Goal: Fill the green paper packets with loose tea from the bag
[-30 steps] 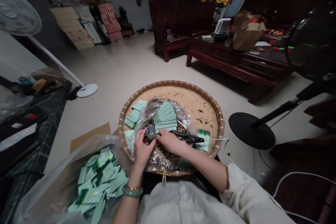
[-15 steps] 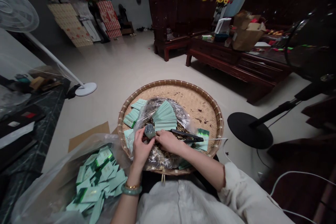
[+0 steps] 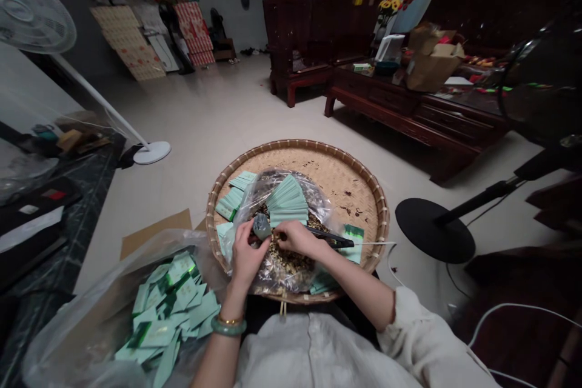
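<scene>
My left hand (image 3: 245, 253) holds a small grey-green sachet (image 3: 261, 227) upright between fingers and thumb, its opening facing up. Just right of it, my right hand (image 3: 295, 239) is closed, fingertips together over loose dried leaves (image 3: 276, 260); what they pinch is too small to make out. The leaves lie in a clear plastic bag (image 3: 321, 197) spread open on a round bamboo tray (image 3: 382, 206). A fanned stack of pale green sachets (image 3: 288, 197) rests on the leaves. Partly behind my right wrist lies a black tong-shaped tool (image 3: 334, 239) with a white cord.
Left of the tray, a big clear bag (image 3: 77, 327) holds many green sachets (image 3: 182, 297). More sachets (image 3: 231, 202) lie along the tray's left side. A white standing fan (image 3: 154, 151) is at left, a black fan base (image 3: 434, 231) at right, a wooden table (image 3: 409, 112) beyond.
My right hand has lifted slightly and drawn right, away from the sachet, uncovering more of the leaves. My left hand keeps its hold. The view has shifted a little.
</scene>
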Available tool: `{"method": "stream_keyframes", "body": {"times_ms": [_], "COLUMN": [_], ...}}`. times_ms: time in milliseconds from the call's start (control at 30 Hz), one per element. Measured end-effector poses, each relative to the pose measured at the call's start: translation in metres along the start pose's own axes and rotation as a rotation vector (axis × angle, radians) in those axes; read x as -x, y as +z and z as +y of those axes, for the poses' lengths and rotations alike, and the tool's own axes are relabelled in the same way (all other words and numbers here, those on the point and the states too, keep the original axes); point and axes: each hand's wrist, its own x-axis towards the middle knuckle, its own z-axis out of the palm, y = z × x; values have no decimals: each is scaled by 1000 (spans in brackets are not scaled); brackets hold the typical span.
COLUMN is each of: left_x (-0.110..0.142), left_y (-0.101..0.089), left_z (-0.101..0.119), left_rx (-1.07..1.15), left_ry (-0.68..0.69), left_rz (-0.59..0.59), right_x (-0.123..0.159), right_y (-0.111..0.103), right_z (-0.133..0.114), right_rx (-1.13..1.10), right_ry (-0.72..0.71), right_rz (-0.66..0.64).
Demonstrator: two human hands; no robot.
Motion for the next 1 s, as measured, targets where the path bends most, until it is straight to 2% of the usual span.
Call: {"method": "stream_keyframes", "body": {"times_ms": [200,300,400,500,633,867,1000], "left_x": [1,1,2,3,4,6,7], "left_y": [2,5,8,10,12,12,14], "left_z": [-1,3,8,12,14,15,15], "left_rx": [-18,-34,-46,-68,-88,-141,-174], "left_ry": [41,84,129,147,155,199,200], "left_rz": [-49,-84,-102,-107,-112,-110,-123], "right_x": [10,17,22,23,22,19,20], "right_y": [-37,-62,-81,-89,-86,-79,-80], "right_z": [0,-9,-23,-36,-43,-42,-46], "right_rx": [-339,-457,-492,-369,-135,163,225], "right_ry": [122,100,55,-1,-40,-1,9], "right_rz": [197,282,311,315,236,97,64]}}
